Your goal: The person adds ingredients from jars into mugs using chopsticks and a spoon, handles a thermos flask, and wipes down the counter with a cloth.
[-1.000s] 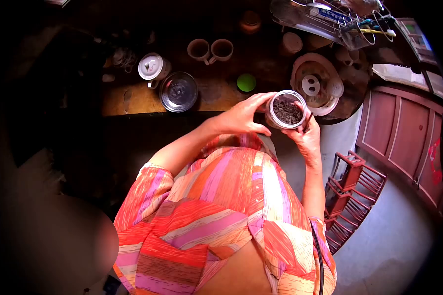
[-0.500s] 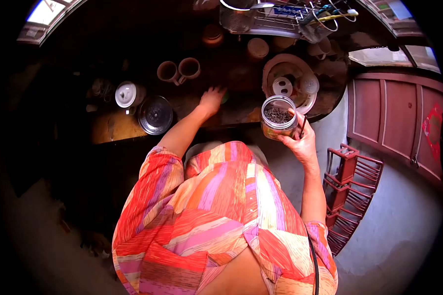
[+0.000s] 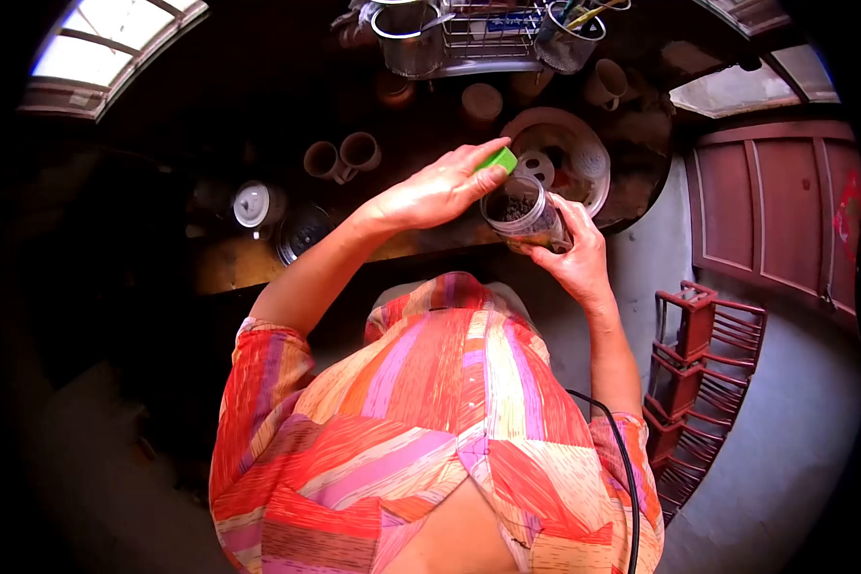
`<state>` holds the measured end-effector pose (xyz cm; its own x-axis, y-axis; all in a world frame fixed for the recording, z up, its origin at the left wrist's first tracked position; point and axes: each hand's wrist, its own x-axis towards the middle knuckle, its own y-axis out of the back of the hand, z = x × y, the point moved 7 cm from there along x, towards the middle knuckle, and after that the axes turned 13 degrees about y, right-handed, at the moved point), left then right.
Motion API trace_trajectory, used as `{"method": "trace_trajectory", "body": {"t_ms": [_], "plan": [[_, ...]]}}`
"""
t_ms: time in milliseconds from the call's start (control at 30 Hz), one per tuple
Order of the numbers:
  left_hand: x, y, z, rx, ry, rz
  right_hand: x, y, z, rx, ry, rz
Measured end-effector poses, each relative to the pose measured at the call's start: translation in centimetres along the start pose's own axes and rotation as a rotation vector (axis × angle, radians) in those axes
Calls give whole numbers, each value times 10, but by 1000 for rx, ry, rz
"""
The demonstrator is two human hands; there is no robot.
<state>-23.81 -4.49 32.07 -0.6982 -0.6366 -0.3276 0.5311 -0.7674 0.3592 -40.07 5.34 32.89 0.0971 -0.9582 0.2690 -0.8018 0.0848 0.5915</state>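
My right hand (image 3: 576,251) is wrapped round a clear jar (image 3: 534,225), its mouth tilted toward the left. Dark loose bits (image 3: 518,205) that look like tea leaves lie inside the jar. In my left hand (image 3: 440,191) is a bright green lid (image 3: 498,160), gripped between thumb and fingers just above the jar's open mouth. The lid is apart from the rim or barely at it; I cannot tell which. Behind the jar, a round tray (image 3: 598,143) holds a white disc with holes (image 3: 536,167).
Two mugs (image 3: 342,158) stand on the dark table, left of centre. Further left are a lidded white cup (image 3: 255,205) and a round dark metal lid or dish (image 3: 304,232). A wire rack (image 3: 491,38) with mesh holders is at the back. Red-brown chairs (image 3: 689,383) stand at right.
My left hand has lifted the green lid off the table and brought it right, over to the jar. The jar has shifted slightly left and now tilts toward the lid.
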Motion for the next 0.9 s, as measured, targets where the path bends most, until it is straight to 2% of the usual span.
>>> {"method": "trace_trajectory", "body": {"t_ms": [67,100,167,233,300,367,500,567,633,767,833,867,900], "plan": [[-2,-4,10,142,-59,18,1,6,-7,-206,62,37],[-4,-6,17,208,-91,8,2,8,-9,-204,63,53],[-8,-9,32,207,-85,35,2,12,-15,-357,52,43],[-6,-3,42,203,-84,96,1,19,-19,-380,70,65],[-4,1,46,204,-78,57,1,25,-22,-408,81,95],[-2,1,50,223,-98,78,-2,27,-22,-469,46,41],[-1,-1,63,354,-155,5,-5,34,-23,-376,74,52],[-9,-6,77,391,-405,-48,-5,40,-24,-343,57,27],[-11,-7,77,409,-420,-96,-6,39,-26,-278,74,-25],[-10,-1,75,313,-341,-118,-6,39,-28,-195,59,1],[-5,7,70,162,-260,-114,-3,38,-29,-68,39,42],[0,8,61,11,-174,-164,-3,36,-26,-25,43,67],[2,6,56,-345,-97,-265,-2,35,-24,18,46,89]]}}
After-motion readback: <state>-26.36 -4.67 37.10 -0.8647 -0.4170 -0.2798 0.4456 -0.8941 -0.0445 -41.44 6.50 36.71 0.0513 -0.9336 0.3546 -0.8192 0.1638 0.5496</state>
